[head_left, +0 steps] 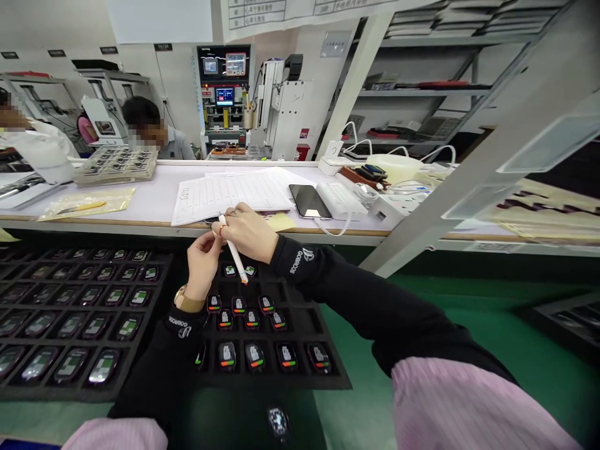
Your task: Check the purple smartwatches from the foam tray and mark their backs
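Observation:
My right hand is closed around a white stylus pen whose tip points down toward a black foam tray of small watch-like devices with lit screens. My left hand is raised beside it, fingers pinched together at the pen's upper end; whether it holds anything small is hidden. Both hands hover above the tray's far rows. Both arms wear black sleeves.
A second black tray of similar devices lies to the left. Beyond is a white bench with a printed sheet, a phone, chargers and cables. A slanted metal frame post crosses the right. Two people sit at the far left.

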A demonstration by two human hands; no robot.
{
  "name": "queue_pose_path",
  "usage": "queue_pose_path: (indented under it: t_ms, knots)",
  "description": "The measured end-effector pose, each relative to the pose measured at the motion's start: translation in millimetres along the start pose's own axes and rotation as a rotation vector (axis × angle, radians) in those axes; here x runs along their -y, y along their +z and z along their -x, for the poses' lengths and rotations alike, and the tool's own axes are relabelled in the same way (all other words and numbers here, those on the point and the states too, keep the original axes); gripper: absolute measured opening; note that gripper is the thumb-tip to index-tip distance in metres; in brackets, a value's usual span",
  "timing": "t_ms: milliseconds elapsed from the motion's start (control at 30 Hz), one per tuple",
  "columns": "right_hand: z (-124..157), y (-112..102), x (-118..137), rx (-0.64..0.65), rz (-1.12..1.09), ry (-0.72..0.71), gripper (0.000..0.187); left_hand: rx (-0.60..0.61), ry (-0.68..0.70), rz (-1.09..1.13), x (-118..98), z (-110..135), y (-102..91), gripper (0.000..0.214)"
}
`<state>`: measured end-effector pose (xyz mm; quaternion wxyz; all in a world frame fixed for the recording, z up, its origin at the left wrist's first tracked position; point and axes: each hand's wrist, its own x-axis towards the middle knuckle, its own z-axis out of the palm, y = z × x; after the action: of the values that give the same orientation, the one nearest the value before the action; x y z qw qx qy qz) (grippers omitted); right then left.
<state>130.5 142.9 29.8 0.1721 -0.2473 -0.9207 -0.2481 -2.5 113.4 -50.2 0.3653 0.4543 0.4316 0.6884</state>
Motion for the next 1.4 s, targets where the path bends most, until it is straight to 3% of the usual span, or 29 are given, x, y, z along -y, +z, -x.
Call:
queue_pose_path:
  t_ms: [133,233,300,400,467,600,667,733,933,1000,1067,1233,1333,1400]
  knots:
    - [-6,-2,-3,-0.004,-0.148,0.064,0.017,0.027,0.014,-0.031,1,-1,-1.8,0.044]
    - [3,-12,0,-0.177,-0.423,0.198,0.026,0.039,0.004,-0.057,-1,8,-9.3,0.039]
    - [24,-24,10,-0.320,-0.672,0.303,0.029,0.028,-0.004,-0.079,-4,27,-19.1,0.035]
    - [76,-38,41,-0.343,-1.025,0.403,0.029,0.057,-0.012,-0.144,-10,81,-37.8,0.027]
    - [117,-40,70,-0.238,-1.141,0.441,0.028,0.213,0.018,-0.262,-13,128,-50.0,0.024]
    - [196,-24,132,-0.043,-1.158,0.504,0.026,0.639,-0.035,-0.450,-5,214,-66.4,0.019]
    - [227,-13,157,-0.005,-1.109,0.493,0.025,0.731,-0.039,-0.523,6,243,-68.6,0.021]
    - [250,-4,175,0.001,-1.044,0.465,0.023,0.741,-0.015,-0.614,20,261,-67.1,0.021]
    - [285,12,208,-0.010,-0.667,0.264,0.019,0.799,0.034,-0.820,51,284,-57.9,0.061]
    - [288,10,213,-0.010,-0.679,0.259,0.020,0.812,0.041,-0.870,56,287,-56.3,0.064]
    - [287,4,214,-0.031,-0.805,0.348,0.022,0.796,0.058,-0.903,59,288,-55.2,0.060]
    - [287,-12,210,-0.139,-1.260,0.809,0.029,0.756,0.193,-0.914,56,289,-54.3,0.035]
    - [294,-8,211,-0.200,-1.572,1.001,0.045,0.736,0.354,-0.918,56,290,-55.6,0.020]
    - [296,0,213,-0.250,-1.723,1.077,0.042,0.721,0.424,-0.928,58,292,-56.6,0.019]
